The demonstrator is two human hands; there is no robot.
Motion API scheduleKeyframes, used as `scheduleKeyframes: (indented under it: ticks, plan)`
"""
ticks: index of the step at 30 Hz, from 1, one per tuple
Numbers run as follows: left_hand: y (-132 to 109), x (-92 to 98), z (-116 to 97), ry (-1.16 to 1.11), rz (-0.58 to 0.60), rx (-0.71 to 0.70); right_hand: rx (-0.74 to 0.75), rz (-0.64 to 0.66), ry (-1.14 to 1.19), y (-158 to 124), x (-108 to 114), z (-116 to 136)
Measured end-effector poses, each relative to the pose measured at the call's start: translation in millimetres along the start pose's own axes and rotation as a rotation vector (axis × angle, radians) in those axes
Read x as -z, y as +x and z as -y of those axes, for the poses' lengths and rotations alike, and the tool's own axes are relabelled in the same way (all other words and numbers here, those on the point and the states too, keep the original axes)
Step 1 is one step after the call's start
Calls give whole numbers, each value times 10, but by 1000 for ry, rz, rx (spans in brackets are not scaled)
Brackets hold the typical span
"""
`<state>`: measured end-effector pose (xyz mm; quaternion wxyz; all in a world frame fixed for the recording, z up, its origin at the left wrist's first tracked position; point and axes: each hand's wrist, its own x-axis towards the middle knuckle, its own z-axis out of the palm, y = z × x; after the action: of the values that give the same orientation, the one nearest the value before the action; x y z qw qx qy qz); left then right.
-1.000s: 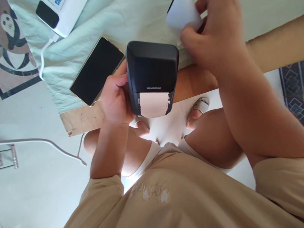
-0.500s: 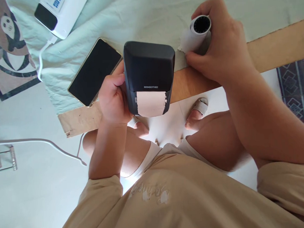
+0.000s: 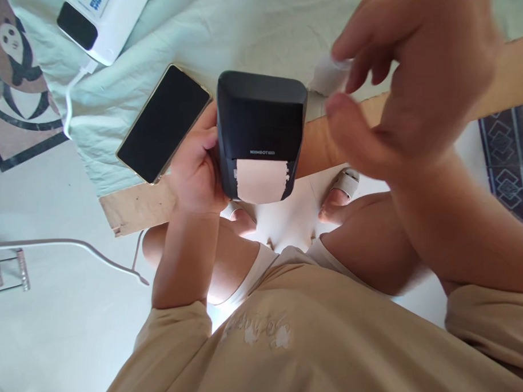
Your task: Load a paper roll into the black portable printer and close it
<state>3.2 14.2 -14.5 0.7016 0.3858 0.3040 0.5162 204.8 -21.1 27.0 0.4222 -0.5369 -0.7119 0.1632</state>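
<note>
My left hand [image 3: 197,169] grips a small black label printer [image 3: 261,121] by its left side, holding it above the bed's edge. A strip of pale paper [image 3: 261,180] sticks out of the printer's slot. My right hand [image 3: 416,79] hovers to the right of the printer, blurred by motion, its fingers loosely spread with nothing in them. A white paper roll [image 3: 329,76] lies on the sheet just beyond those fingers, partly hidden by them.
A black phone [image 3: 163,123] lies on the pale green sheet [image 3: 221,31] left of the printer. A white power bank [image 3: 101,18] with a cable [image 3: 71,94] sits at the upper left. The wooden bed edge [image 3: 137,203] runs below. My knees and sandalled feet are underneath.
My right hand set the paper roll down on the sheet, let go of it and lifted toward the camera. The printer stayed in my left hand.
</note>
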Motion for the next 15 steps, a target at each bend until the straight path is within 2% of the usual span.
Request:
scheduleKeyframes:
  ticks: [2, 4, 8, 12, 14, 15]
  plan:
    - [-6, -3, -15, 32, -46, -18, 218, 23, -150, -25, -74, 50]
    - [-14, -13, -39, 59, -75, -30, 310, 54, -275, -37, -148, 76]
    - [-23, -37, -81, 59, -73, 7, 261, 76, -369, -31, -227, 103]
    - [-18, -42, -74, -6, -30, 71, 293, -45, -434, -8, -219, 123]
    - [-8, -25, -47, -9, 4, 84, 226, -111, -437, 0, -209, 129]
    - [-1, -13, -30, -11, 32, 94, 137, -125, -398, 3, -204, 129]
